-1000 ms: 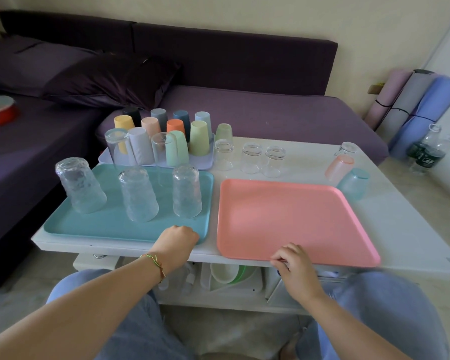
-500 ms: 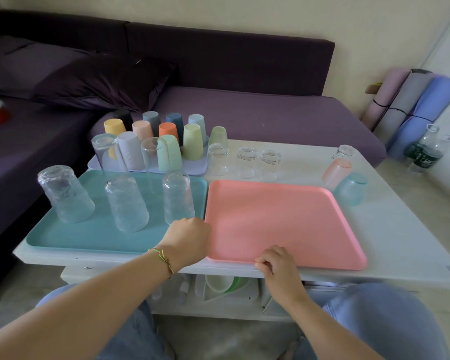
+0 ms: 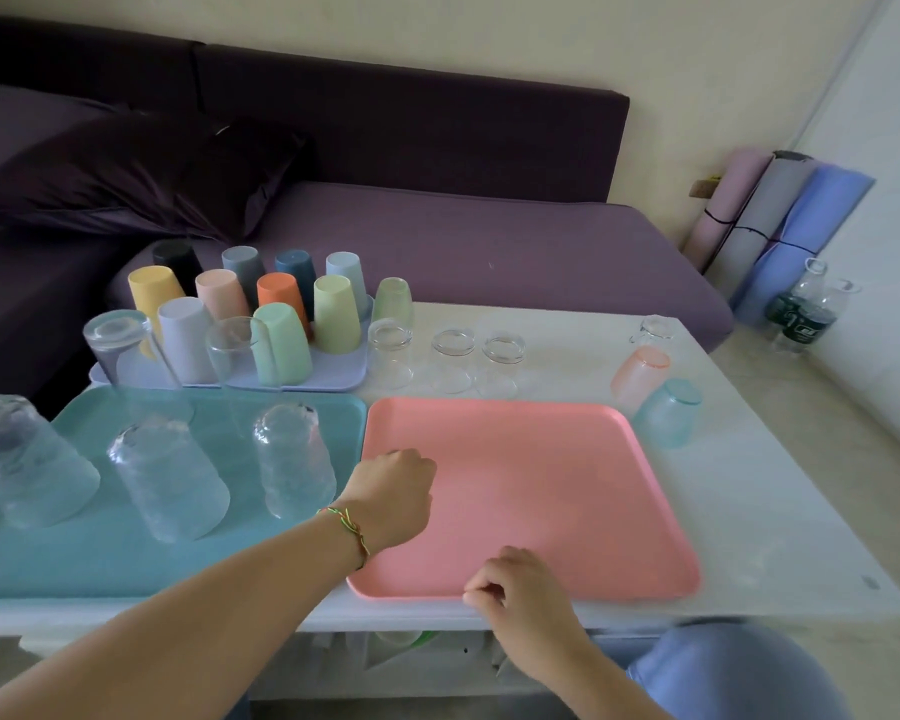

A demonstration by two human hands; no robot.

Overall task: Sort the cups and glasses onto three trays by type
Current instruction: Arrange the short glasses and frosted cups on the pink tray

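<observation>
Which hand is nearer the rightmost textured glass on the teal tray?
Left. The left hand sits just right of that textured glass, over the left rim of the pink tray. The right hand is farther, at that tray's near edge.

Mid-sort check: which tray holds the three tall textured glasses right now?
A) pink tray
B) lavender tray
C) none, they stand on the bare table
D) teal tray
D: the three textured glasses stand upside down in a row on the teal tray, while the pink tray beside it holds no cups or glasses.
</observation>
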